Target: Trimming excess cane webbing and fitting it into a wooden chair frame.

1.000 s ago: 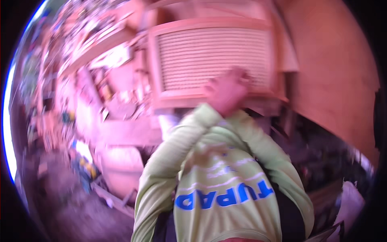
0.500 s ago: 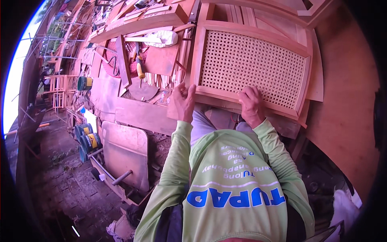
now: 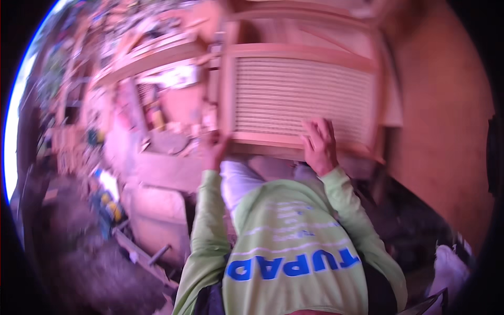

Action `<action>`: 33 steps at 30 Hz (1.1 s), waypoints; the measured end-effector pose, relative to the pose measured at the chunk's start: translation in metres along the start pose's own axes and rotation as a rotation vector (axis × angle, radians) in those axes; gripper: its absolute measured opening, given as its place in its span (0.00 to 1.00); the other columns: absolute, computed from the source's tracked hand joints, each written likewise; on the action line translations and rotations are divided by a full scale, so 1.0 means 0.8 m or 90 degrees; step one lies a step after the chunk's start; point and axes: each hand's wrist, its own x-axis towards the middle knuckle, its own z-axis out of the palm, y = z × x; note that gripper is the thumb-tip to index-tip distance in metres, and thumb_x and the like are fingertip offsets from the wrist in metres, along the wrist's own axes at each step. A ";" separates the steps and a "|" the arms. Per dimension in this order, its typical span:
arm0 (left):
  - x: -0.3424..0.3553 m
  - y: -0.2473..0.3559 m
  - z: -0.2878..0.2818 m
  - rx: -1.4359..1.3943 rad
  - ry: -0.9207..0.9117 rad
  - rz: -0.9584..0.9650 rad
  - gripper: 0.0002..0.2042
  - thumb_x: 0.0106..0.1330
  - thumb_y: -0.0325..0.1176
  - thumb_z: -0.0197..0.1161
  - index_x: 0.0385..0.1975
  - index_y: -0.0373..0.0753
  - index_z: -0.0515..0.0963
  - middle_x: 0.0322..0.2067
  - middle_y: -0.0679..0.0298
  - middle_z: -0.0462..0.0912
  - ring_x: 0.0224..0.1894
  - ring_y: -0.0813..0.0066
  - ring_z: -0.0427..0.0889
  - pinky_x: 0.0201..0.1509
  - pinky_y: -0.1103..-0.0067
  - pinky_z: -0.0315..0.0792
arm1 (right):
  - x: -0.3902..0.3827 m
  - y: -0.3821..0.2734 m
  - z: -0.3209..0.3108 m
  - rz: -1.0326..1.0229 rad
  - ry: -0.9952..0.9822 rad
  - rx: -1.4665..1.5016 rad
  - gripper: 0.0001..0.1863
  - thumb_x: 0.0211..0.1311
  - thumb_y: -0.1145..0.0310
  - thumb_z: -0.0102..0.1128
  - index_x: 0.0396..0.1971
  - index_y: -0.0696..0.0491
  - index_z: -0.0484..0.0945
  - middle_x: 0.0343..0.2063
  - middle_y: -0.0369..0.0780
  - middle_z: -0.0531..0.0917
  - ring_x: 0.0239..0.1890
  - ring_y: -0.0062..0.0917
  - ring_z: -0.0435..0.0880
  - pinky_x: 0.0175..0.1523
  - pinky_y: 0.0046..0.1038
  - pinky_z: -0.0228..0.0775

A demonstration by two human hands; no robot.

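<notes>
A wooden frame (image 3: 294, 140) with a woven cane panel (image 3: 299, 94) lies in front of me, its weave blurred into stripes by motion. My left hand (image 3: 214, 151) is at the frame's near left corner; blur hides how its fingers are placed and whether they grip the wood. Over the near rail, my right hand (image 3: 321, 147) reaches to the lower edge of the cane. Its fingers are stretched and slightly apart, with nothing visible between them.
Left of the frame, a yellow-handled tool (image 3: 157, 116) lies among wood scraps beside a round dark disc (image 3: 169, 142). A long beam (image 3: 152, 59) crosses behind them. At the right stands a large brown wooden sheet (image 3: 446, 115). Buckets (image 3: 108, 207) stand lower left.
The view has shifted and blurred, so the frame sits farther left in it. My right hand's fingers have straightened from a curled pose; my left hand is now lower against the frame's corner.
</notes>
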 end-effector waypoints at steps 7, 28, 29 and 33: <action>0.003 0.051 -0.023 -0.103 -0.052 -0.059 0.14 0.71 0.38 0.81 0.47 0.38 0.87 0.27 0.76 0.79 0.26 0.88 0.72 0.28 0.83 0.62 | -0.023 0.188 -0.132 0.208 0.212 -0.174 0.27 0.66 0.58 0.77 0.57 0.56 0.77 0.47 0.50 0.77 0.49 0.48 0.81 0.51 0.48 0.77; -0.008 0.082 -0.026 -0.021 -0.075 -0.048 0.19 0.71 0.48 0.79 0.46 0.37 0.86 0.30 0.73 0.82 0.27 0.86 0.70 0.30 0.82 0.61 | -0.023 0.203 -0.140 0.097 -0.029 -0.021 0.37 0.74 0.69 0.68 0.81 0.54 0.68 0.61 0.51 0.79 0.56 0.45 0.82 0.63 0.40 0.77; -0.008 0.084 -0.027 -0.020 -0.071 -0.046 0.19 0.71 0.48 0.79 0.46 0.37 0.86 0.30 0.73 0.82 0.27 0.86 0.70 0.30 0.82 0.61 | -0.034 0.203 -0.129 0.073 0.089 -0.116 0.37 0.74 0.66 0.70 0.79 0.58 0.69 0.61 0.53 0.78 0.57 0.47 0.81 0.64 0.42 0.76; -0.008 0.085 -0.024 -0.023 -0.087 -0.034 0.18 0.73 0.48 0.78 0.46 0.38 0.86 0.29 0.74 0.81 0.28 0.86 0.71 0.30 0.82 0.60 | -0.070 0.113 -0.127 0.002 0.128 -0.191 0.35 0.67 0.60 0.77 0.70 0.59 0.77 0.60 0.50 0.79 0.61 0.46 0.79 0.67 0.47 0.72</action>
